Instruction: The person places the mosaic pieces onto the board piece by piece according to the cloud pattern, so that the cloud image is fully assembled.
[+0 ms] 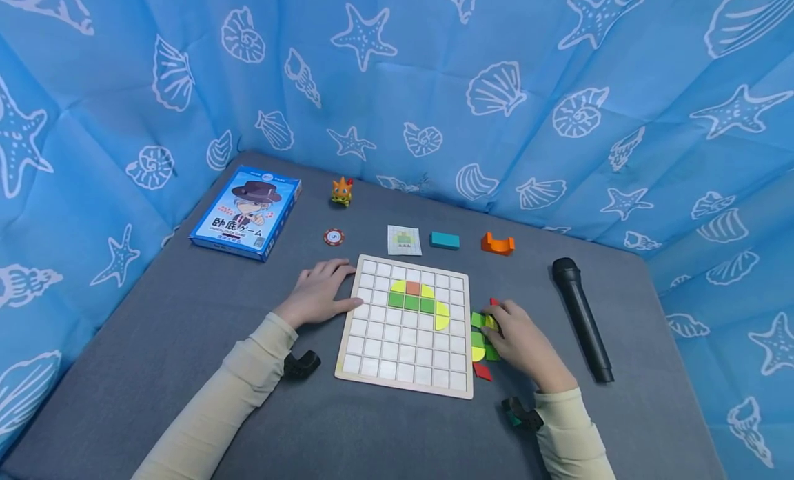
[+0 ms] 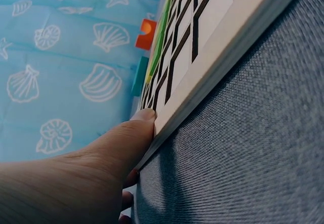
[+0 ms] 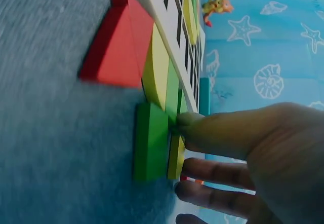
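I see the gridded board (image 1: 397,356) lying in the middle of the grey counter (image 1: 372,432). On its far half I make out a row of three green squares (image 1: 411,302), an orange-red square (image 1: 413,287) beyond the middle one, and yellow rounded pieces (image 1: 442,316) beside them. My left hand (image 1: 321,292) rests at the board's left edge, thumb touching the rim and fingers loosely extended. My right hand (image 1: 522,335) is down among the loose pieces (image 1: 477,339) just right of the board, thumb and fingers about a yellow piece (image 1: 490,323); I can't tell whether they pinch it. At the near end of that cluster lies a red piece (image 1: 482,372). Farther right I have a black microphone (image 1: 583,321); beyond the board, a printed card (image 1: 404,240), a teal block (image 1: 444,240) and an orange block (image 1: 497,243). A blue box (image 1: 245,214) sits far left.
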Available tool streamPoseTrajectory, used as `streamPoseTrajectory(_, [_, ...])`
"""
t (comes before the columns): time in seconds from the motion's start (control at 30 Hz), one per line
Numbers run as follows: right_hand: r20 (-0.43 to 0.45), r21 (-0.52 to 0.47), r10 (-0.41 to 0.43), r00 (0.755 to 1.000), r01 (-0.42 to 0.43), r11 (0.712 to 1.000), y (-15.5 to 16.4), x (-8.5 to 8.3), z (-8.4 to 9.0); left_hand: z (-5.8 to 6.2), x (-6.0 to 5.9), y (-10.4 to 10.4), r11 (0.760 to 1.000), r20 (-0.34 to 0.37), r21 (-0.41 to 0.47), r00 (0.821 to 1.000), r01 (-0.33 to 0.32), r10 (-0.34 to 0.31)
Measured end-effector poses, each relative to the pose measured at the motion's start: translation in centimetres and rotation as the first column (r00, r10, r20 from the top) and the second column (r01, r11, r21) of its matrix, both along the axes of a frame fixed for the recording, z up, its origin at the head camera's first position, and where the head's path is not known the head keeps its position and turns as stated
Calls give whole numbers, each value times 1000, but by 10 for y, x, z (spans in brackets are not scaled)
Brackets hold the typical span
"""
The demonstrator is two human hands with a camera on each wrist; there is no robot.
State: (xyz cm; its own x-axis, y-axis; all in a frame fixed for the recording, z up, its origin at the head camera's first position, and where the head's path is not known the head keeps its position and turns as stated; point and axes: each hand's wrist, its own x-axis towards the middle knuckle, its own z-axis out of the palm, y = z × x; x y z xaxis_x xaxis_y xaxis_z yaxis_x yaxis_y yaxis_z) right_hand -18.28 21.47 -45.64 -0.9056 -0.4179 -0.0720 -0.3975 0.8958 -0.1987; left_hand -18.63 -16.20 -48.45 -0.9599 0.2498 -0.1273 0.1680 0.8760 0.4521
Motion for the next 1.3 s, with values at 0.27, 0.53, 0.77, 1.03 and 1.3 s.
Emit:
streamPoseTrajectory(0.27, [-52, 0, 63, 997, -63, 998, -10, -4, -2, 1, 0, -1, 1000, 4, 8, 1000, 1, -1])
streamPoseTrajectory(0.53, [-68, 6, 44, 997, -44, 999, -8, -5, -4, 2, 0, -1, 1000, -12, 12, 1000, 7, -7])
streamPoseTrajectory(0.77, [-89, -7, 34, 995, -34, 999, -9, -3, 2, 2, 1, 0, 1000, -8, 6, 1000, 3, -3])
streamPoseTrajectory(1.03, [-117, -9, 59, 991, -60, 998, -17, 3, 11, 2, 2, 0, 1000, -10, 6, 1000, 2, -2])
streamPoseTrajectory(1.3, [-118, -49, 125, 985, -131, 990, -37, 7, 19, 0, 0, 0, 1000, -2, 3, 1000, -5, 5])
